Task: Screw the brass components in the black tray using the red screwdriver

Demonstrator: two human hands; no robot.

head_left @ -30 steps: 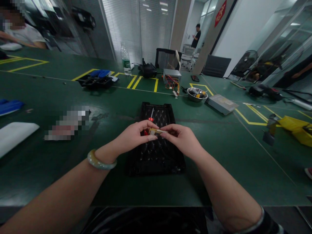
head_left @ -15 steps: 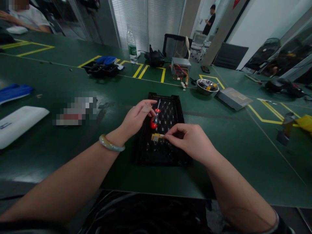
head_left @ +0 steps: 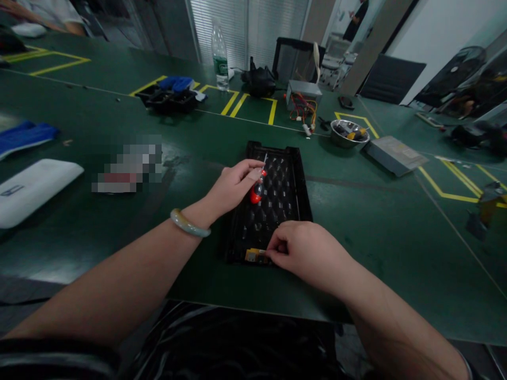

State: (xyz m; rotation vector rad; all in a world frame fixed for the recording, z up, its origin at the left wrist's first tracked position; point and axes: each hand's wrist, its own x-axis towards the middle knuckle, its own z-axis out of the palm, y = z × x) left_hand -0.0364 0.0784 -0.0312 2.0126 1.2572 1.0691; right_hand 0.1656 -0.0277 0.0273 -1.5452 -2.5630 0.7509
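Note:
A black tray-like panel (head_left: 301,179) with a quilted-looking inner surface lies in front of me. Over its left side, my left hand (head_left: 241,182) pinches a screwdriver (head_left: 256,194) with a red and clear handle, its thin shaft pointing away from me. My right hand (head_left: 303,243) is at the panel's near end, thumb and forefinger closed on the right end of a small yellow circuit board (head_left: 252,256). That board lies low along the near rim; whether it touches the panel I cannot tell.
Left of me are a white case (head_left: 35,187), a blurred-out item (head_left: 130,169) and a blue glove (head_left: 27,137). Farther off stand a water bottle (head_left: 221,60), a power supply (head_left: 304,94) with loose wires, a metal bowl (head_left: 348,133) and a flat grey metal box (head_left: 396,154).
My right hand has brought the yellow board toward me, from the panel's middle to its near end. My left fingers have closed on the screwdriver. The view has shifted slightly.

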